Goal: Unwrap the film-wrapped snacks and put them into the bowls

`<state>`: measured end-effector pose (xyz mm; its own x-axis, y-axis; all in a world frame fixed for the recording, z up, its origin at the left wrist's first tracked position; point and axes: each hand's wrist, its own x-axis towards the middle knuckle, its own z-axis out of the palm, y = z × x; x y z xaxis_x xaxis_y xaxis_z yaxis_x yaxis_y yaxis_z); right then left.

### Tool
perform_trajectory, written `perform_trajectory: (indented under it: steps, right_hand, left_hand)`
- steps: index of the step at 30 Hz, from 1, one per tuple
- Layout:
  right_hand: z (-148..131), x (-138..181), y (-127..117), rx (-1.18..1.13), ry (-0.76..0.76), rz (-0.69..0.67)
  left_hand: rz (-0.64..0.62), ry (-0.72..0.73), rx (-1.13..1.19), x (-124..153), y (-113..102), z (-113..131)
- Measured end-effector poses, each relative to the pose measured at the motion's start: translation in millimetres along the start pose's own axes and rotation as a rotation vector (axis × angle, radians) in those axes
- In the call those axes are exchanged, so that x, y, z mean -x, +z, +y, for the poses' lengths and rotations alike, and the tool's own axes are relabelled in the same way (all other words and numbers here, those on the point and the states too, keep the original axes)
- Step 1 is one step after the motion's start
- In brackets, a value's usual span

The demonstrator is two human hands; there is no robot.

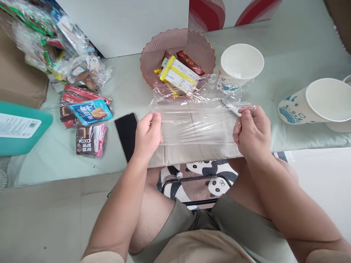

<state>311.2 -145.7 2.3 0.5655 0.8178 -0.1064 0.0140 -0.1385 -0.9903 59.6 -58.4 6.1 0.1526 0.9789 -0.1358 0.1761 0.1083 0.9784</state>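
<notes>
A sheet of clear plastic film (197, 124) is stretched between my two hands over the cloth-covered surface. My left hand (148, 133) is closed on its left edge, thumb on top. My right hand (253, 129) grips the other side in a fist, with some film bunched around the fingers. A small white strip (233, 109) shows beside the right fingers; I cannot tell whether it is held. Beyond the film stands a pink ribbed bowl (149, 60) with several wrapped snacks (181, 75) in it. The film's far edge overlaps the bowl's front and the base of a paper cup (241, 64).
A phone (127, 133) lies left of my left hand. Farther left are snack packets (91, 111), a heap of plastic-wrapped items (60, 51), a cardboard box (22, 69) and a green bottle (24, 128). More paper cups (315, 102) lie at the right. A panda-patterned item (197, 182) is below the edge.
</notes>
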Motion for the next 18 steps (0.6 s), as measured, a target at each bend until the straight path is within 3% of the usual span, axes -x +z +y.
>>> perform_trajectory:
  steps: [3,8,15,18]
  right_hand:
    - [4,-5,0,-0.134,0.047,0.033]
    - [11,-11,2,-0.29,-0.085,0.042]
    - [11,-4,1,-0.204,-0.089,-0.055]
    - [11,-4,1,-0.183,-0.124,-0.026]
  left_hand:
    - [-0.069,0.057,0.189,-1,-5,0]
    - [-0.172,0.304,0.417,-10,-14,-4]
    - [-0.12,0.262,0.425,-13,-16,-2]
    - [-0.132,0.263,0.404,-11,-17,-1]
